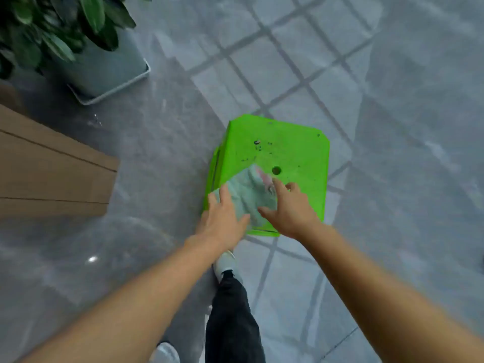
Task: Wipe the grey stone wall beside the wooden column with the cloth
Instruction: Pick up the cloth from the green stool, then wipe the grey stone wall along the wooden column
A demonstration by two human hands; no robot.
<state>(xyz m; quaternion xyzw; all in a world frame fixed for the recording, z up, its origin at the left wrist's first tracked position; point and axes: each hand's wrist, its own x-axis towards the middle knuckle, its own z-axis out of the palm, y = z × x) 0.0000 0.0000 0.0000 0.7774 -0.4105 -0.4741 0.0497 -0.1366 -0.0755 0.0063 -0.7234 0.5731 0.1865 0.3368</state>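
So right now I'm bent over the green stool [272, 163] and both hands are on the cloth [245, 195], which is lying crumpled on the near-left corner of the seat. My left hand [225, 218] sits on the cloth's left edge with the fingers spread and a bit curled. My right hand [288, 208] comes in from the other side, index finger stretched out over the pinkish bit of the fabric, thumb down at the near edge. Neither hand has properly closed on it yet as far as I can tell; it's more like gathering than gripping. The picture's blurry, so don't quote me on the exact finger contact.

The wooden column [52, 169] is off to my left, with the grey stone [162, 158] running right beside it, and a potted plant [65, 30] behind that.

My take on doing this bit well: scoop the cloth together into a flat pad rather than a ball, so there's a broad face to press on the stone. I'd bunch the loose corners into one palm so nothing dangles and drags across the wood. The stool seat has some dark specks near the hole, so I'd lift the cloth straight up instead of sliding it through them.
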